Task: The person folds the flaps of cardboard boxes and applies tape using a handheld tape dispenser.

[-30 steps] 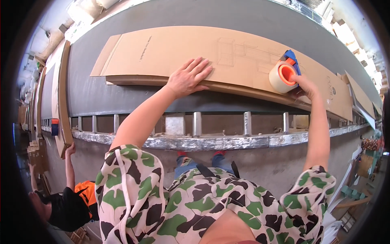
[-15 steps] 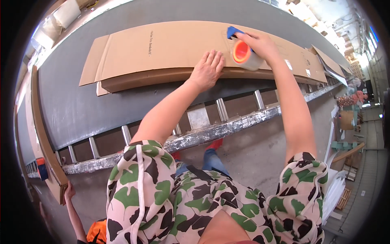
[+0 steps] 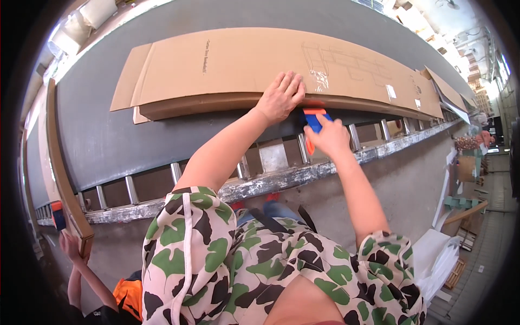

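**One carton (image 3: 238,65), partly taped**

The carton lies under the left hand (image 3: 280,98), fingers extended; its end flap (image 3: 130,76), left of them, shows no tape. A tape dispenser (image 3: 316,121) is gripped by the right hand (image 3: 331,136). Shiny tape patches (image 3: 319,80) are laid right of the left fingers.

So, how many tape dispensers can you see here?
2: one tape dispenser in the person's right hand, another dispenser at far left by a co-worker's hand. More may be hidden.

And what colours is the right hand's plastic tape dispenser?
The plastic tape dispenser is blue and orange, clearest in the head view.
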The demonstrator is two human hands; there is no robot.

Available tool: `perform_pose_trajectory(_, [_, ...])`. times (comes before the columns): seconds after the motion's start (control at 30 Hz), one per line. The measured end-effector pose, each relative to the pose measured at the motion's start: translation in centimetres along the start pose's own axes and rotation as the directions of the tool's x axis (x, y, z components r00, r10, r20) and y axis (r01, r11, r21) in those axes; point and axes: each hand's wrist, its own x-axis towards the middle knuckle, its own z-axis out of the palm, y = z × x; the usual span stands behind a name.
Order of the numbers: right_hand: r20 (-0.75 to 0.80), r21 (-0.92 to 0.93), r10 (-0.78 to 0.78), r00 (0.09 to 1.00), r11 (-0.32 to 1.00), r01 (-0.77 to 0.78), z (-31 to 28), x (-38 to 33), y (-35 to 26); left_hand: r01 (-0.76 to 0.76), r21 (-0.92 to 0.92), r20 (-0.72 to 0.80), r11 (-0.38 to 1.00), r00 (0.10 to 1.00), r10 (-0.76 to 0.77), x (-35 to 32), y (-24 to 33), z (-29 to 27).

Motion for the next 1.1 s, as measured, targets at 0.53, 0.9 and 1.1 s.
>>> perform_pose_trajectory(0.53, [0.318, 0.684, -0.306, 0.898, 0.73, 0.006, -3.2, 2.5, 8.4, 0.184, -0.171, 0.431, 0.968, 0.897, -0.095, 9.1, 2.9, 2.2])
perform_pose_trajectory(0.9, [0.304, 0.816, -0.381, 0.873, 0.578, -0.032, -3.7, -3.0, 3.2, 0.321, -0.041, 0.265, 0.946, 0.917, -0.299, -15.0, -14.7, -10.7])
perform_pose_trajectory(1.1, [0.03, 0.77, -0.429, 0.903, 0.586, 0.252, -3.5, -3.7, -7.3, 0.261, -0.008, 0.007, 0.965, 0.965, -0.261, -17.6, -15.1, -8.3])
